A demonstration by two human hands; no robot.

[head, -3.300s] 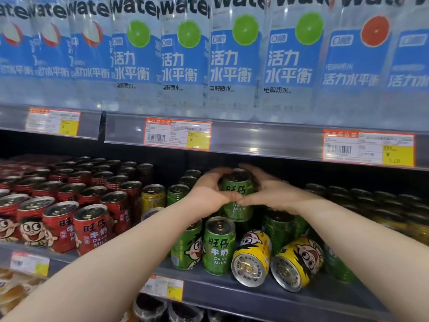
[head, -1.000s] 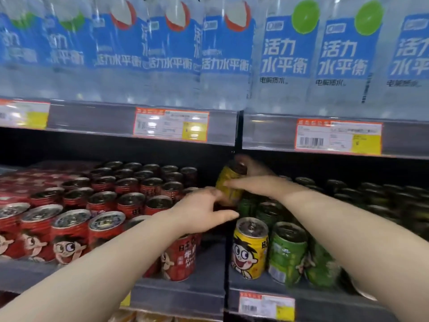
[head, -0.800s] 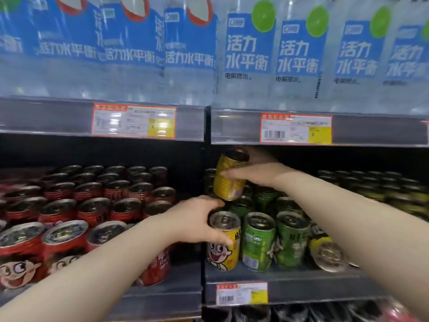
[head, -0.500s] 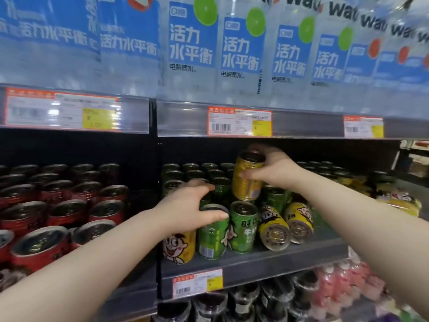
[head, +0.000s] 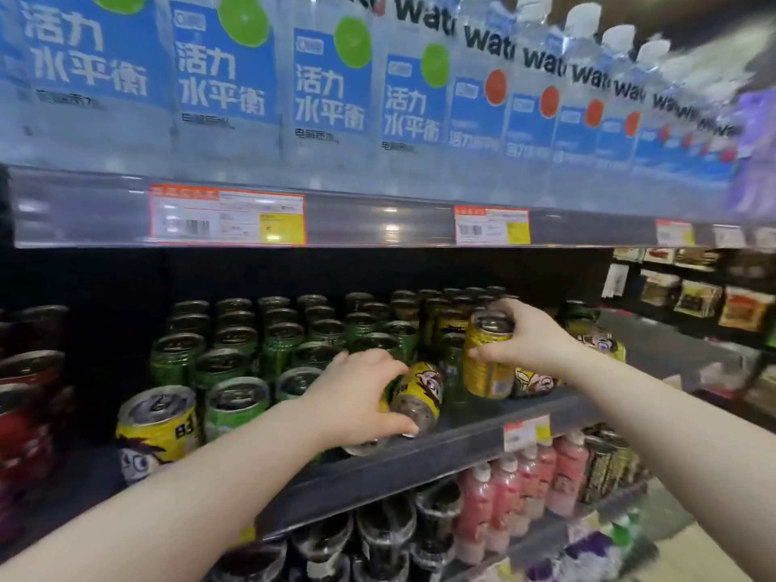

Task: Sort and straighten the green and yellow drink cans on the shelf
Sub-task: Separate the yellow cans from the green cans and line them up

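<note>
My right hand (head: 527, 340) grips an upright yellow can (head: 487, 363) by its top, just above the dark shelf (head: 462, 443). My left hand (head: 357, 399) curls round a yellow can lying on its side (head: 418, 392) near the shelf's front edge. Several upright green cans (head: 268, 342) fill the shelf behind and to the left. One upright yellow can (head: 157, 426) stands at the front left. More yellow cans (head: 537, 378) lie behind my right wrist, partly hidden.
Red cans (head: 29, 396) stand at the far left. Water bottles with blue labels (head: 226, 77) fill the shelf above, behind price tags (head: 226, 214). Pink bottles (head: 529, 480) and dark cups (head: 378, 535) stand on the lower shelf. An aisle opens to the right.
My view has swung right. My right hand has carried the yellow can right and lower, near the shelf. My left hand has left the upright green cans and taken the lying yellow can.
</note>
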